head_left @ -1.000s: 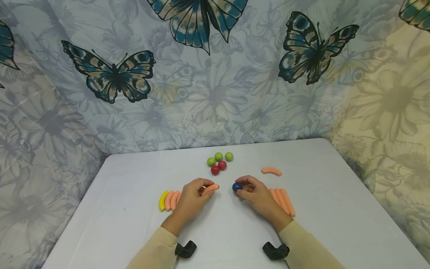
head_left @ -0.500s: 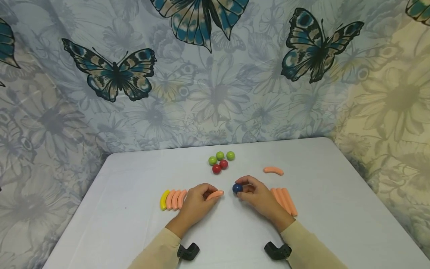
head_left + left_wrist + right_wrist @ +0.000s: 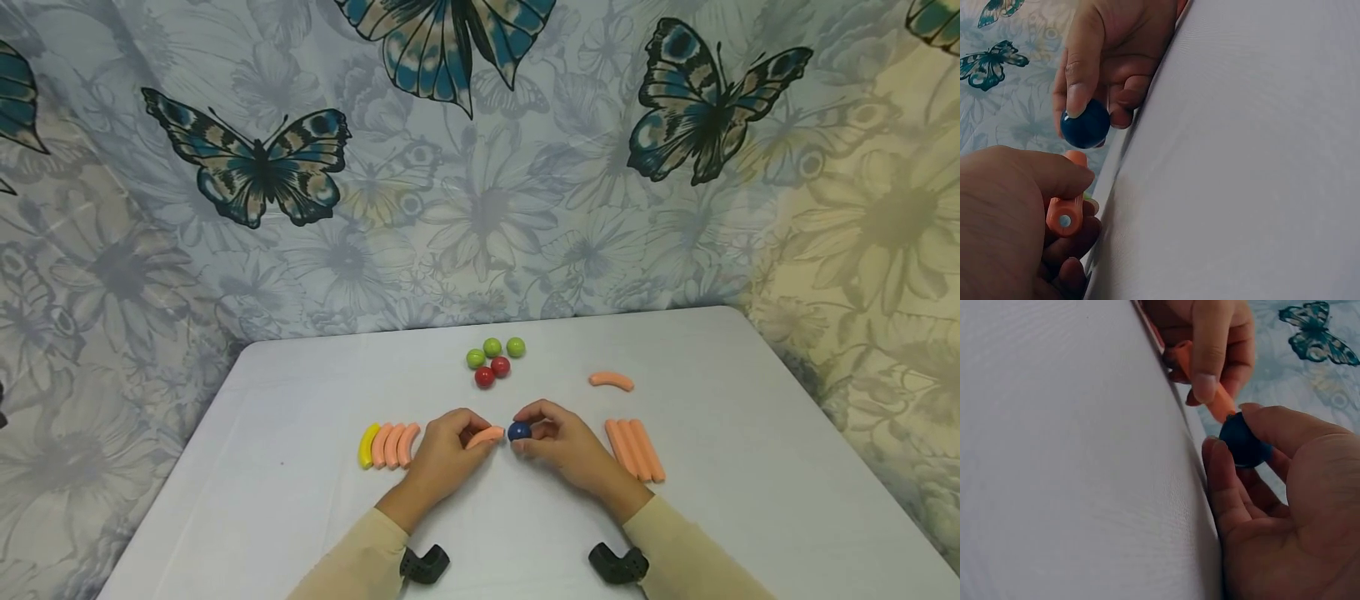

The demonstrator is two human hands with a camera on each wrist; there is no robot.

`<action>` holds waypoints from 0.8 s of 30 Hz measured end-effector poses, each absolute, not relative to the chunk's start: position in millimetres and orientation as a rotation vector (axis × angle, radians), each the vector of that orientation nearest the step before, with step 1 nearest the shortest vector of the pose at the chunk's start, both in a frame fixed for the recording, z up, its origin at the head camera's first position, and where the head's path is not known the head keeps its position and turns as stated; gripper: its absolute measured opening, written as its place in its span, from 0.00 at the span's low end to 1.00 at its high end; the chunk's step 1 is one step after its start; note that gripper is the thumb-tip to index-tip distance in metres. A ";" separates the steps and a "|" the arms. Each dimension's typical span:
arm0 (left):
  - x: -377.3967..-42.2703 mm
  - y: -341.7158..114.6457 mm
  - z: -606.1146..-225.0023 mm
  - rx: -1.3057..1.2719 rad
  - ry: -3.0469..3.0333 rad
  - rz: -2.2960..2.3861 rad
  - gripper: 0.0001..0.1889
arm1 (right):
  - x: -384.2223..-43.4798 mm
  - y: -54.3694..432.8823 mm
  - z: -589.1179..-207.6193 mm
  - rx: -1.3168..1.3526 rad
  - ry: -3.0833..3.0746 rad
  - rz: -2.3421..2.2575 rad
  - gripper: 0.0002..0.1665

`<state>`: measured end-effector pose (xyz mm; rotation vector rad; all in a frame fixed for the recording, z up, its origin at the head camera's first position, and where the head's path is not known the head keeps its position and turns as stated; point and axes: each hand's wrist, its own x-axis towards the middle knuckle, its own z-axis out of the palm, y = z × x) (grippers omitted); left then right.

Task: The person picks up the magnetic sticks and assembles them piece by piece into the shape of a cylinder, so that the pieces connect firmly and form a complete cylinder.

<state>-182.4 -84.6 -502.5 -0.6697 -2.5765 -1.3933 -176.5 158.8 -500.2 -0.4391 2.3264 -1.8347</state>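
In the head view my left hand (image 3: 444, 454) pinches a curved orange rod (image 3: 486, 436) between thumb and fingers. A small silvery disc shows in the rod's near end (image 3: 1065, 220) in the left wrist view. My right hand (image 3: 570, 450) holds a glossy blue ball (image 3: 519, 431) by thumb and fingertips. The rod's far tip points at the ball; in the right wrist view the tip (image 3: 1222, 412) is right at the ball's surface (image 3: 1244, 442). Both hands are close together, low over the middle of the white table (image 3: 480, 525).
Left of my left hand lie a yellow curved rod (image 3: 367, 446) and several orange curved ones (image 3: 392, 446). Straight orange rods (image 3: 635, 450) lie side by side at right, with one curved rod (image 3: 611, 382) behind them. Green balls (image 3: 492, 347) and red balls (image 3: 484, 377) sit at the back.
My left hand has moved right and slightly nearer with the orange rod. My right hand has brought the blue ball left and down, closing the gap to the rod's tip.
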 end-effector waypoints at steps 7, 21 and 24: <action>-182.2 -82.3 -502.6 -0.699 -2.550 -1.416 0.07 | -174.8 155.1 -499.3 -0.472 2.328 -1.828 0.19; -181.2 -84.4 -501.6 -0.642 -2.552 -1.414 0.08 | -174.6 156.9 -501.9 -0.458 2.397 -1.812 0.18; -181.1 -86.3 -499.9 -0.626 -2.551 -1.431 0.08 | -175.2 157.4 -502.9 -0.461 2.447 -1.780 0.17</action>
